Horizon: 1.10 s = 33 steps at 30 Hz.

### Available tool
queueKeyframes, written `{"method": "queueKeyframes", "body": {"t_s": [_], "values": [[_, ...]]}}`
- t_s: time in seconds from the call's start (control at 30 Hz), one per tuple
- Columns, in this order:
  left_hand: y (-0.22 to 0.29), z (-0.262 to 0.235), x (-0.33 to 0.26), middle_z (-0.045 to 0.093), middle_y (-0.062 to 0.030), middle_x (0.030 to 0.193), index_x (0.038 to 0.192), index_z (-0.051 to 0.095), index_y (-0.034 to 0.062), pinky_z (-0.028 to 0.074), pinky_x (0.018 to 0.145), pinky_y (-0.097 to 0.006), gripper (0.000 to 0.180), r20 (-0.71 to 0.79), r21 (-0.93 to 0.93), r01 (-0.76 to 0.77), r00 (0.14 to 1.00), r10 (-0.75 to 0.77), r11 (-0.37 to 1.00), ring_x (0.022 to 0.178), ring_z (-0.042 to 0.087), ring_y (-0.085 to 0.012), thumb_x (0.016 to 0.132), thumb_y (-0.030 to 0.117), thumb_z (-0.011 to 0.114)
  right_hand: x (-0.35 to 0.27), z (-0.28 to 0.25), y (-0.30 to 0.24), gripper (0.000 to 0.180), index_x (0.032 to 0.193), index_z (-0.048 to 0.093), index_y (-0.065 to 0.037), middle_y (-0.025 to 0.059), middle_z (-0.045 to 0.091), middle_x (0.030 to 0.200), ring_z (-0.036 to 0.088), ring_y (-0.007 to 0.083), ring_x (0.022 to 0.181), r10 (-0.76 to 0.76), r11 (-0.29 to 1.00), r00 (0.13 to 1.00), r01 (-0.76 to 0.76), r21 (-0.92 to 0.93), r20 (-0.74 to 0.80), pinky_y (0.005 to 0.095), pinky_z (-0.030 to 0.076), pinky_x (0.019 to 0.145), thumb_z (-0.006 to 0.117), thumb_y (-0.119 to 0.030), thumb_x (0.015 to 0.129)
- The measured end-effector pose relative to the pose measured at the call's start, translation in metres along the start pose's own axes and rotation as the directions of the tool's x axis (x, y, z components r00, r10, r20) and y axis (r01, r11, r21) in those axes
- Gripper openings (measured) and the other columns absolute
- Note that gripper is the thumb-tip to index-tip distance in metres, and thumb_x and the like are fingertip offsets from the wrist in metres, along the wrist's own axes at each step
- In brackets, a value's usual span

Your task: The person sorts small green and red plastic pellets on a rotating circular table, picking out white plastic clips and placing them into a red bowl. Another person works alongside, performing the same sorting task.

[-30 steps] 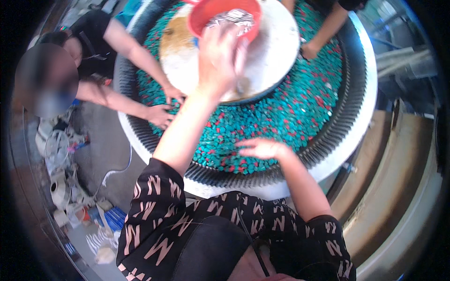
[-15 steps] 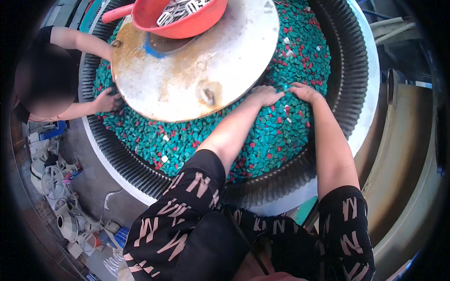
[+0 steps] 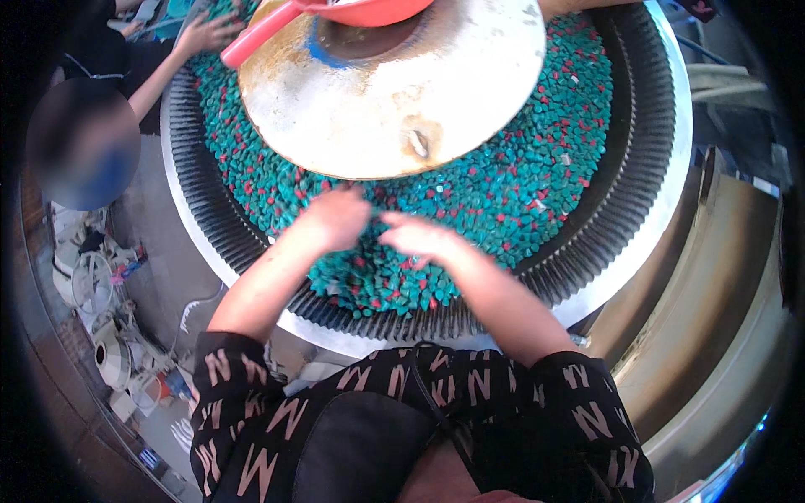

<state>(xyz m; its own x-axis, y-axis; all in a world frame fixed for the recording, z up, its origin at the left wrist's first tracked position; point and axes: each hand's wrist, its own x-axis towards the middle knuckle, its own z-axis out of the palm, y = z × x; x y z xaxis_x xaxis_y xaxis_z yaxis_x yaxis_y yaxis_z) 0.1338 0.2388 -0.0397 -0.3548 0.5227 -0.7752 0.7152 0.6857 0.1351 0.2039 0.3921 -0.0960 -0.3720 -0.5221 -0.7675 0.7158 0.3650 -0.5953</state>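
A big round vibratory tumbler bowl (image 3: 220, 245) with ribbed dark walls holds a bed of small green and red tumbling stones (image 3: 511, 197). Over this bed, near the bowl's front, my left hand (image 3: 338, 220) is bent downward and smeared by motion. Close beside it on the right, my right hand (image 3: 417, 238) hovers at the stones, its fingertips pointing left and blurred too. Whether either hand grips anything does not show. Just beyond both hands is the rim of a pale, rust-stained round cover (image 3: 377, 126).
On the cover rests a red scoop-like pan (image 3: 377, 10), its handle (image 3: 264, 35) pointing left. A co-worker's hand (image 3: 210, 33) is over the bowl's far left side. Another person's forearm (image 3: 579, 5) crosses at the upper right. A curved beige trough (image 3: 696, 293) stands at the right.
Both my hands have moved left and nearer to me, from the bowl's right side to its front. The co-worker's hand at left has come up and away from the stones.
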Motion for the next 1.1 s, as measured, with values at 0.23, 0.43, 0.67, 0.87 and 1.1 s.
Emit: {"method": "queueKeyframes", "body": {"t_s": [0.23,0.43,0.67,0.87,1.1], "values": [[0.143,-0.006,0.254,0.033,-0.0208,0.143,0.138,0.037,0.0039,0.023,0.111,-0.046,0.057,-0.543,-0.711,-0.357,0.826,-0.151,0.605,0.134,0.027,-0.0377,0.088,0.028,0.05,-0.02,-0.296,0.136,0.057,0.132,0.049,-0.016,0.0228,0.044,0.134,0.041,0.0404,0.124,-0.398,0.659,0.483,-0.441,-0.609,-0.78,0.0463,0.034,0.104,0.056,-0.043,0.082],[0.11,0.078,0.372,0.058,-0.022,0.117,0.116,0.057,0.0087,0.042,0.094,-0.043,0.049,-0.602,-0.759,-0.479,0.775,-0.195,0.441,0.108,0.055,-0.0343,0.077,0.038,0.059,0.051,-0.276,0.112,0.055,0.128,0.052,-0.012,0.02,0.05,0.129,0.046,0.0336,0.12,-0.138,0.706,0.831,-0.3,-0.642,-0.54,0.0394,0.034,0.103,0.048,-0.045,0.085],[0.068,0.03,0.144,0.068,-0.0165,0.084,0.085,0.071,0.0029,0.051,0.075,-0.042,0.057,-0.163,-0.408,-0.21,0.974,0.156,0.889,0.082,0.065,-0.0303,0.069,0.056,0.061,0.039,-0.155,0.174,0.05,0.125,0.055,-0.007,0.0059,0.059,0.119,0.05,0.0167,0.107,-0.085,0.984,0.969,0.118,0.134,-0.233,0.0323,0.036,0.098,0.036,-0.041,0.095],[-0.027,0.042,0.026,0.066,-0.0146,0.09,0.078,0.07,0.0058,0.052,0.072,-0.041,0.03,-0.021,-0.018,-0.092,0.996,0.091,0.996,0.087,0.064,-0.0309,0.06,0.03,0.066,0.067,0.016,0.029,0.036,0.106,0.063,-0.003,0.0082,0.065,0.092,0.062,0.0199,0.081,0.094,0.455,0.988,0.065,0.888,-0.121,0.0355,0.049,0.085,0.044,-0.029,0.089],[-0.035,-0.02,-0.053,0.065,-0.0175,0.089,0.088,0.067,0.0084,0.053,0.07,-0.042,0.018,-0.043,0.117,0.22,0.975,-0.216,0.969,0.084,0.065,-0.0303,0.071,0.013,0.061,0.035,0.033,-0.02,0.036,0.116,0.063,-0.013,0.0079,0.068,0.088,0.063,0.0191,0.081,-0.374,0.9,0.85,0.429,0.074,-0.37,0.0318,0.05,0.075,0.057,-0.02,0.082]]}}
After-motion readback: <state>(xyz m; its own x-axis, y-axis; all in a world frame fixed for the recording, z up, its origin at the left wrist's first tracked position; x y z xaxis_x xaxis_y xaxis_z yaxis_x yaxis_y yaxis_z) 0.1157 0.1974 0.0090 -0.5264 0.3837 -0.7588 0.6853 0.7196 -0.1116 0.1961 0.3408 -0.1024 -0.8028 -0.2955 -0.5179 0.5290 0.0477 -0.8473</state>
